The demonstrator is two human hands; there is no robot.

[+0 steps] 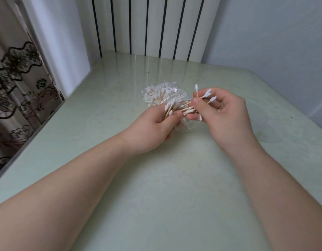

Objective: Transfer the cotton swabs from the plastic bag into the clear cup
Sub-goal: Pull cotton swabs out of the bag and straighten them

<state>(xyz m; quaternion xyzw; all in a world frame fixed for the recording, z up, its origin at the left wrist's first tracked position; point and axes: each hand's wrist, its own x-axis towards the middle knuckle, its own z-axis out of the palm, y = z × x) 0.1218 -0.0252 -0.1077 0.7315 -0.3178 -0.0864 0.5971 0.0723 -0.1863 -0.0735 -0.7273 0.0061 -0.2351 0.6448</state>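
head view, left hand (153, 128) curled round cotton swabs (169, 107), right hand (227, 120) pinching several

ITEM COUNT

Quantity of hands: two, one left hand (153, 127) and one right hand (227, 120). Quantity of plastic bag (160, 93): one. Quantity of clear cup (185, 126): one, largely hidden behind the hands. Quantity of table (156, 196): one. Quantity of cotton swabs (190, 111): too many for an exact count. Four white tips are distinct around the right hand; the bundle in the left hand and the mass in the bag cannot be counted.
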